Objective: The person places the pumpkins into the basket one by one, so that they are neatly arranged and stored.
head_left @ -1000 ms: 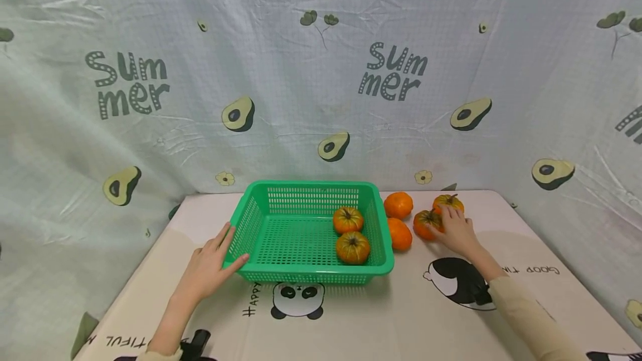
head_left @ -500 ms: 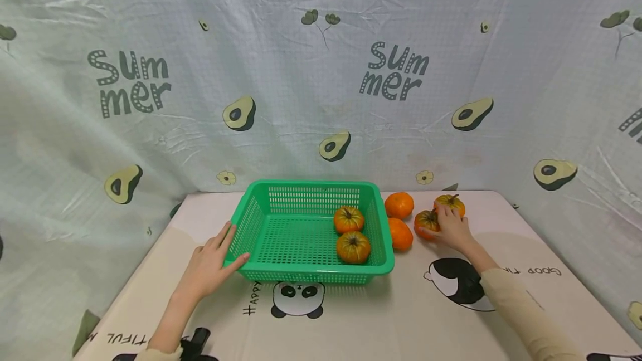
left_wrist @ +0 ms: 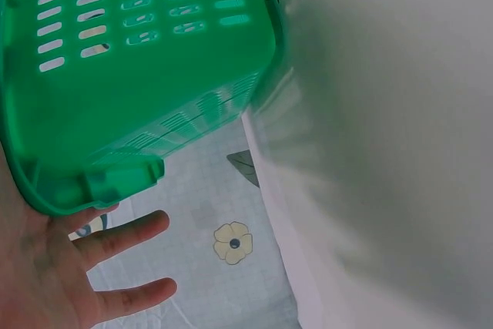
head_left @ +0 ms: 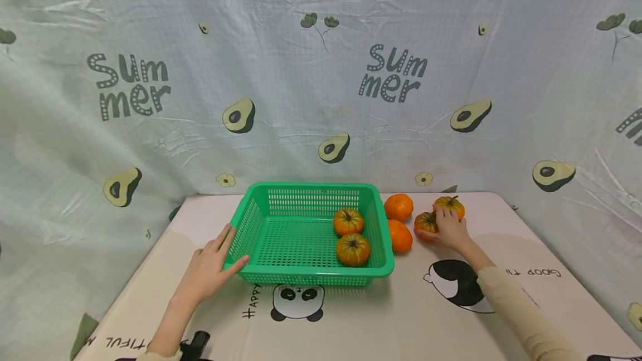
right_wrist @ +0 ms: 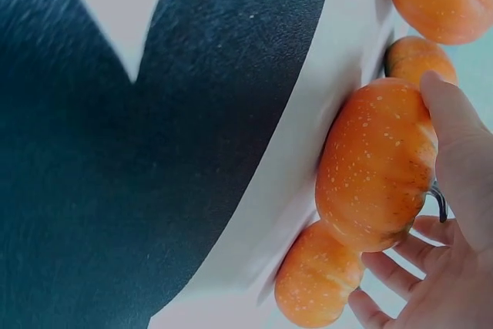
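My left hand lies with spread, straight fingers against the left rim of a green plastic basket; in the left wrist view two fingers extend under the basket's corner. Inside the basket, at its right end, sit two small green-orange pumpkins. To the right, my right hand holds another small pumpkin on the table, thumb on one side and fingers on the other, as the right wrist view shows around the orange pumpkin. Just behind that hand is one more pumpkin.
Two bright orange pumpkins stand close against the basket's right outer side. A printed cloth covers the table, with a panda and lettering. Behind it hangs a pale curtain with avocado prints.
My right hand has shifted slightly left and its fingers have settled around the nearer pumpkin. The left hand and the basket stay in place.
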### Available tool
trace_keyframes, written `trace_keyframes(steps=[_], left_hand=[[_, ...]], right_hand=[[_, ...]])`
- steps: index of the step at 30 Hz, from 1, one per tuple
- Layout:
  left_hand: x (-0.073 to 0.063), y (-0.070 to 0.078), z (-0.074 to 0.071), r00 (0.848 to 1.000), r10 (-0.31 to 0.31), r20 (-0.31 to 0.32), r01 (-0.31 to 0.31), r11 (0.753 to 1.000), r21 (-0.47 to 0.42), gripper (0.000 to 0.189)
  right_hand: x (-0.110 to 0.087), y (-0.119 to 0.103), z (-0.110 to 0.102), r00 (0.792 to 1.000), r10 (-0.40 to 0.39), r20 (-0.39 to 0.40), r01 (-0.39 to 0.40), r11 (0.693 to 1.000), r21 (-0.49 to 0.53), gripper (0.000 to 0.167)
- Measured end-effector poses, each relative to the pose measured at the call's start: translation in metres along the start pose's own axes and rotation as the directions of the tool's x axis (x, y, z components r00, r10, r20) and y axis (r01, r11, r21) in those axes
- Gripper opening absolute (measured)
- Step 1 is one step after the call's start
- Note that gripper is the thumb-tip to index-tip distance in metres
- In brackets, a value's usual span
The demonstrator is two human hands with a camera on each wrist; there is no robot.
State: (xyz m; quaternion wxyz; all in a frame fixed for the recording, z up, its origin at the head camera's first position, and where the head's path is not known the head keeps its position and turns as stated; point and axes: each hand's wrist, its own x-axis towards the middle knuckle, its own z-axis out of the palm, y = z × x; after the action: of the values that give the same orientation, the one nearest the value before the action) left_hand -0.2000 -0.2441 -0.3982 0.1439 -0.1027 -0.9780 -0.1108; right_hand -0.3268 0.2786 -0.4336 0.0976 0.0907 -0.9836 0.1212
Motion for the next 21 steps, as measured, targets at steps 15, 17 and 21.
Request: trace_keyframes(steps=[15, 17, 21], left_hand=[[-0.0010, 0.0012, 0.0012, 1.000, 0.006, -0.012, -0.006, 1.000, 0.001, 0.076], [-0.0012, 0.0009, 0.0014, 1.000, 0.010, -0.020, -0.010, 1.000, -0.005, 0.076], [-0.0021, 0.0018, 0.0004, 0.998, 0.023, -0.058, -0.023, 1.000, -0.009, 0.076]], right_hand=[[-0.0005, -0.0048, -0.0019, 0.999, -0.018, 0.027, 0.017, 0.999, 0.031, 0.072], [-0.0006, -0.0058, -0.0023, 0.999, -0.017, 0.041, 0.016, 0.999, 0.029, 0.073], [-0.0004, -0.0070, -0.0025, 0.999, -0.020, 0.049, 0.020, 1.000, 0.015, 0.075]])
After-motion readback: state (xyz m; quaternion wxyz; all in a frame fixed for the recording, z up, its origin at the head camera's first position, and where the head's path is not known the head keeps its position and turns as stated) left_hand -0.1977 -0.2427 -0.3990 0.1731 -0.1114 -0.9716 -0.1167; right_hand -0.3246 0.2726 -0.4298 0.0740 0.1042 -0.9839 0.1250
